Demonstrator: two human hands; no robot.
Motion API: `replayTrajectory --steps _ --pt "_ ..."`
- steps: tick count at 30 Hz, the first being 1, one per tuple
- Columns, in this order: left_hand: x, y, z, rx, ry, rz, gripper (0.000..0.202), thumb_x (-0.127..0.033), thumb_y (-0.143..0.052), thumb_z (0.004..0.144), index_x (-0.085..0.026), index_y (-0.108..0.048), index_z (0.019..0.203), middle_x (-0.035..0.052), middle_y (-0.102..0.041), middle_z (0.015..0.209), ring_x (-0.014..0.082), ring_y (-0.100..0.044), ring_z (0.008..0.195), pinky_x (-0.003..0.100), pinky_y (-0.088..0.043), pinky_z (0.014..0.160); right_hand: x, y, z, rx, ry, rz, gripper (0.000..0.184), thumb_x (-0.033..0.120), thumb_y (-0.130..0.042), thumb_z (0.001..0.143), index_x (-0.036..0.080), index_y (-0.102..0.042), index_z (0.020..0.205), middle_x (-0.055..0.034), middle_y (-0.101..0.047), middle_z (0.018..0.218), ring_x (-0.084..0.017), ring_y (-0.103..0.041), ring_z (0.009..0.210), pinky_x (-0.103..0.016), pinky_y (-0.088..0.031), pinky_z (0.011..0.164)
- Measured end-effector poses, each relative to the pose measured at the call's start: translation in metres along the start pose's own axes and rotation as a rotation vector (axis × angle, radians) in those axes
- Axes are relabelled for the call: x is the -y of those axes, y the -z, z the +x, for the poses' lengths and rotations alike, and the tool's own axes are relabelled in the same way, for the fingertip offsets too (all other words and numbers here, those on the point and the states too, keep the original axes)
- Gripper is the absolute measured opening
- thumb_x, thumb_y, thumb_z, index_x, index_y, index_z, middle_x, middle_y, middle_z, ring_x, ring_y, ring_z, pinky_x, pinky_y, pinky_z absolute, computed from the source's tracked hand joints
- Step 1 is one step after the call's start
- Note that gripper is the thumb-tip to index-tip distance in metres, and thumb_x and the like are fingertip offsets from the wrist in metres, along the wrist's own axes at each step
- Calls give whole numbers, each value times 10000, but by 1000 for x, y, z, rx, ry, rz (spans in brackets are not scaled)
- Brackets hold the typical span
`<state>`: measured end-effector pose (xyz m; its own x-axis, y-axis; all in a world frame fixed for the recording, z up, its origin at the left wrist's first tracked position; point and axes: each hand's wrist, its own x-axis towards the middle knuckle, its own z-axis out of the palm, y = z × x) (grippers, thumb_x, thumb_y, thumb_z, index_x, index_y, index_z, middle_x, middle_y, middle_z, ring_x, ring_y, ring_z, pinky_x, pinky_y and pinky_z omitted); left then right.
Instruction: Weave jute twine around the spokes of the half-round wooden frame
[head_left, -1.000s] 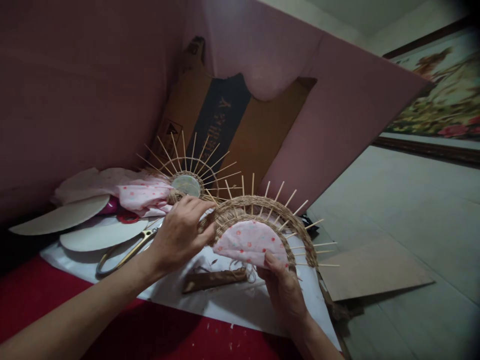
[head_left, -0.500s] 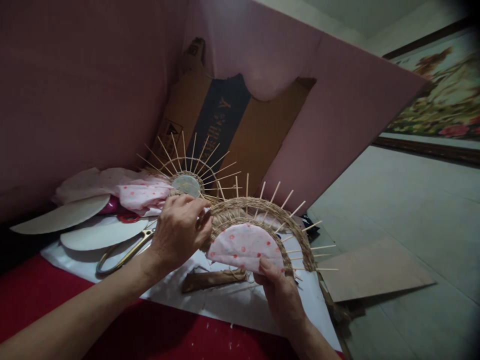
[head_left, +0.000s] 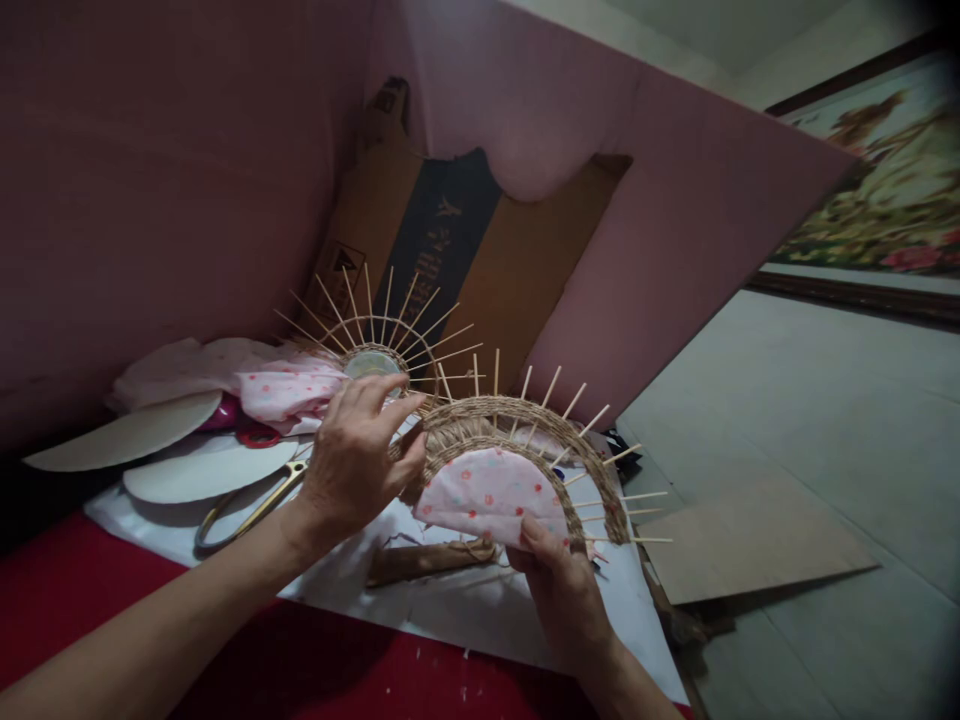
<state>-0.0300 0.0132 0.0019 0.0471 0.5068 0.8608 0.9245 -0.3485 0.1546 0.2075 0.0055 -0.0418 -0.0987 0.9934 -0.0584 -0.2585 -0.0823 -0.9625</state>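
A half-round woven piece point(head_left: 525, 425), with a pink flowered cloth middle point(head_left: 491, 493), brown cord rows round it and thin wooden sticks fanning out, is held up over the white sheet. My right hand point(head_left: 559, 580) grips its straight lower edge, thumb on the cloth. My left hand point(head_left: 360, 455) pinches the cord at the piece's left end, fingers closed on the weave. Behind it stands a second stick-rayed woven piece point(head_left: 375, 362).
Gold-handled scissors point(head_left: 247, 508) lie left of my left hand. White half-round card pieces point(head_left: 131, 432), pink flowered cloth point(head_left: 289, 385) and a brown cord bundle point(head_left: 427, 558) rest on the white sheet point(head_left: 480, 610). Pink-draped cardboard stands behind. A flat card sheet point(head_left: 750, 540) lies at the right.
The woven piece has shifted slightly left and down with my right hand. My left hand's fingers have worked along the piece's left end.
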Motion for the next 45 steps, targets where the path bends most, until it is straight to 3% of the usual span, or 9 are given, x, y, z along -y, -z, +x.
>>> replayTrajectory --steps 6,12,18,24,31,45 --pt "8 0 3 47 49 -158 294 -267 -627 797 -169 -631 1074 135 -600 1212 295 -512 1137 523 -419 938 0 -2 2 -25 -25 45 300 383 -770 632 191 -690 848 -30 -666 833 -172 -588 764 -275 -475 653" --pt "13 4 9 -27 208 -382 253 -214 -549 844 -210 -606 1090 70 -653 1098 231 -556 1087 458 -431 944 3 -5 3 -21 38 87 250 356 -766 643 170 -599 637 39 -502 596 -85 -431 551 -213 -391 523" --pt "9 6 7 65 118 -297 421 -200 -616 768 -199 -549 1183 86 -611 1155 260 -509 1119 469 -405 957 3 -5 3 -91 17 93 286 356 -791 594 181 -622 744 23 -551 675 -99 -480 595 -226 -418 550" --pt "8 1 2 171 43 -164 601 -193 -622 727 -158 -451 1302 127 -534 1262 302 -421 1204 497 -351 995 2 -5 3 -70 24 81 267 364 -781 614 192 -664 782 3 -601 740 -117 -523 658 -237 -442 588" --pt "8 -1 0 151 33 -115 556 -161 -614 705 -180 -503 1250 120 -523 1296 320 -406 1227 518 -341 991 0 -2 2 -66 28 70 272 353 -778 617 205 -676 821 -20 -642 805 -160 -569 734 -261 -460 613" --pt "6 -1 1 89 43 -162 521 -104 -581 692 -121 -530 1211 163 -549 1262 313 -489 1161 516 -405 951 -2 -3 3 -40 16 84 260 354 -767 643 192 -673 823 -2 -631 768 -127 -539 669 -233 -436 585"
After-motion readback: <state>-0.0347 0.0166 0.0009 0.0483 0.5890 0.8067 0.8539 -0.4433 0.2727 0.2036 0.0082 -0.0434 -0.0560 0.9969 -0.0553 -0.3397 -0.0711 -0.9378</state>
